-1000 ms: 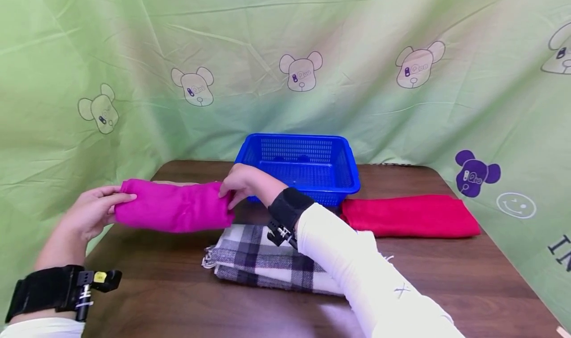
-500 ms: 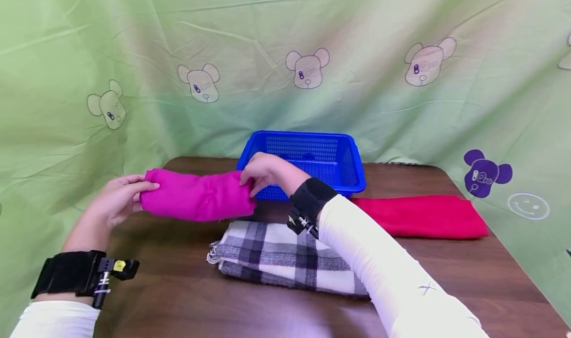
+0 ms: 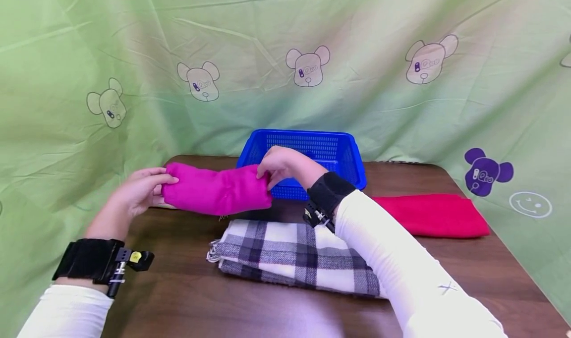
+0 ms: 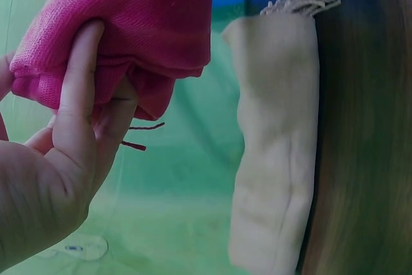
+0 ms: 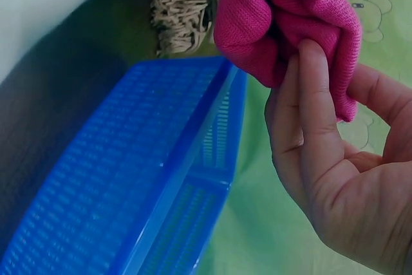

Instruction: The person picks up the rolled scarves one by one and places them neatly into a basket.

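A folded magenta scarf [image 3: 218, 189] hangs in the air between my two hands, to the left of the blue basket's middle. My left hand [image 3: 143, 189] pinches its left end; in the left wrist view the fingers go under the knit folds and a few dark tassel strands dangle below. At the scarf's right end my right hand [image 3: 285, 165] pinches the cloth, with fingertips inside the rolled edge in the right wrist view. The blue perforated basket [image 5: 122, 159] stands behind and below the right hand, which overlaps its front left part in the head view.
A grey, white and black checked scarf [image 3: 290, 253] lies folded at the front middle of the wooden table [image 3: 178, 298]. To the right is a folded red scarf [image 3: 437, 214]. A beige fringed scarf [image 4: 277, 140] lies at the back left, mostly hidden behind the magenta one.
Both hands have carried the magenta scarf right and slightly up, toward the basket. Its right end now overlaps the basket's front left in the head view. The other scarves stay put.
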`<state>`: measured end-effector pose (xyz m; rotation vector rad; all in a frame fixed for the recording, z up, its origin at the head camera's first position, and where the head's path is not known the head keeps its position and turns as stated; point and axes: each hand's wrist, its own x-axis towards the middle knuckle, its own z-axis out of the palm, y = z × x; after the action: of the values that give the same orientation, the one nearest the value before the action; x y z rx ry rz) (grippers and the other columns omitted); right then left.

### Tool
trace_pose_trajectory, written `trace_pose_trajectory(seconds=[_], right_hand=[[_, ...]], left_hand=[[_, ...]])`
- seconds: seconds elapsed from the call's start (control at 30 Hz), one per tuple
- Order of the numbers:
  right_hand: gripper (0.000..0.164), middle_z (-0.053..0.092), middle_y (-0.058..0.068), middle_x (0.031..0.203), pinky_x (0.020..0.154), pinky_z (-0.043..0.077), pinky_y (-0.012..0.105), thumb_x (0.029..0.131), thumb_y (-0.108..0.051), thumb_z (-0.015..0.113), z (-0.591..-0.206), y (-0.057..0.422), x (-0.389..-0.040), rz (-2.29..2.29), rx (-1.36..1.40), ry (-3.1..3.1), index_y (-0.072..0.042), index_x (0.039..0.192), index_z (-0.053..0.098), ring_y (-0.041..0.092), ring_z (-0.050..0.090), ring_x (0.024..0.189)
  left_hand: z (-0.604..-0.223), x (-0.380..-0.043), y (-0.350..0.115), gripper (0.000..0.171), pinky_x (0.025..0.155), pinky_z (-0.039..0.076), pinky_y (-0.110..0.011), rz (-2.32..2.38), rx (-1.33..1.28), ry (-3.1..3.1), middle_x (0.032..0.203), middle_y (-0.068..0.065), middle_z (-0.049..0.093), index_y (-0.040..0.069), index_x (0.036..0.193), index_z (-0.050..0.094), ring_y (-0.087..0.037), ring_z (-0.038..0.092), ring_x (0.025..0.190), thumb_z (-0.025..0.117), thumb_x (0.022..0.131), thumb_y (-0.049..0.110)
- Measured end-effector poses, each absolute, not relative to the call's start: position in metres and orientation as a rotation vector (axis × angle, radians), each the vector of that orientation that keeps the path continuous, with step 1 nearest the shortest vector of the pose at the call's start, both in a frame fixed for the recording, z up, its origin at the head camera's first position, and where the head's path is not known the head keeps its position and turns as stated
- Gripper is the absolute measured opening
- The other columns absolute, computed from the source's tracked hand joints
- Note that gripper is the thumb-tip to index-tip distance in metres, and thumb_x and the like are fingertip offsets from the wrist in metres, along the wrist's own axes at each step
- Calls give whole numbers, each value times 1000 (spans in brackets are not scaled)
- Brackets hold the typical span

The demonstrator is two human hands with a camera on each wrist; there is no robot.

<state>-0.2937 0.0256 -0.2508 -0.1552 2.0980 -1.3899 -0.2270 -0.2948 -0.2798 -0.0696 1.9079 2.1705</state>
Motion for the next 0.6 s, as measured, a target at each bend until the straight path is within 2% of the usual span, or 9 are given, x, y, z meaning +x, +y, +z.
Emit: trace_pose_trajectory(seconds=[0.07, 0.2, 0.43, 0.6], right_hand=[[5, 52, 12, 77, 70, 60, 37, 85, 7, 63, -250, 30, -295, -1385, -152, 2106, 4, 86, 59, 24, 61, 63], [5, 53, 12, 80, 71, 60, 37, 85, 7, 63, -248, 39, -296, -1375, -133, 2122, 4, 88, 60, 23, 61, 66], [6, 52, 13, 81, 71, 60, 37, 84, 6, 62, -243, 53, -298, -1380, -110, 2132, 3, 89, 59, 28, 65, 72], [7, 52, 13, 81, 71, 60, 38, 85, 6, 61, -237, 61, -298, -1395, -103, 2141, 3, 91, 59, 30, 65, 80]], left_hand=[[-279, -228, -289, 26, 67, 60, -39, 2158, -78, 1928, 89, -1, 68, 7, 112, 46, -20, 71, 75, 60, 92, -1], [-277, -231, -279, 29, 69, 60, -34, 2135, -74, 1954, 90, 1, 66, 4, 114, 43, -17, 69, 76, 61, 91, -1], [-271, -235, -266, 14, 65, 60, -31, 2149, -63, 1949, 88, 1, 66, 9, 100, 54, -16, 69, 73, 61, 91, -1], [-263, -236, -260, 13, 67, 60, -31, 2150, -24, 1945, 92, 0, 66, 11, 96, 60, -16, 69, 74, 61, 92, 0]])
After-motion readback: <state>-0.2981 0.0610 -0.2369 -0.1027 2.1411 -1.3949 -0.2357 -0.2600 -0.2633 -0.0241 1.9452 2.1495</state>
